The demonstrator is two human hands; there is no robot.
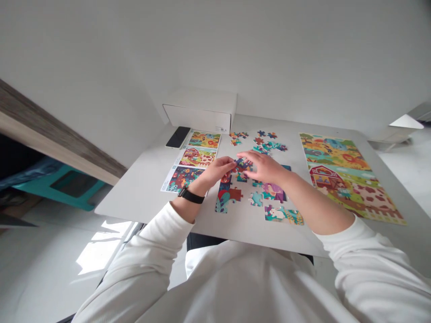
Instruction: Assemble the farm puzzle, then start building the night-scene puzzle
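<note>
My left hand, with a black watch on its wrist, has its thumb and fingers pinched at the edge of a dark blue jigsaw puzzle piece. Over the same spot arches my right hand, its thumb and index finger apart and partly covering the pieces below. A joined strip of puzzle runs down toward me on the left. On the right lie a purple section and a joined white-rabbit section. A loose turquoise piece sits between them and the strip.
Loose pieces are scattered beyond my hands. At left is a picture sheet, with a phone beside it and a white box behind. A finished-looking farm and animal puzzle covers the right of the table.
</note>
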